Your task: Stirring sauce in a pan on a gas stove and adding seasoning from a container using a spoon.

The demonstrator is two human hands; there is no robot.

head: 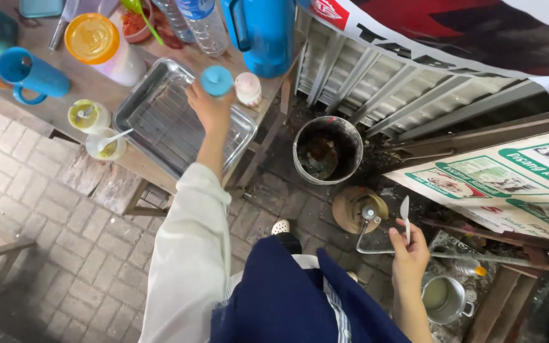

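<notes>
My left hand (208, 109), in a long white sleeve, reaches out over the wooden table and grips a small container with a round blue lid (216, 80). It is held above the far edge of an empty metal tray (160, 136), next to a small white jar (248, 89). My right hand (409, 255) is low at the right and holds a white plastic spoon (405, 216) upright. This hand hovers above a small metal pot (445, 298) of pale liquid and near a round brownish metal lid (351, 209) on the ground.
On the table stand a blue jug (263, 32), water bottles (201, 22), an orange-lidded tub (96, 39), a blue mug (30, 75) and two cups of green sauce (88, 115). A dirty bucket (327, 149) sits on the brick ground by a metal fence.
</notes>
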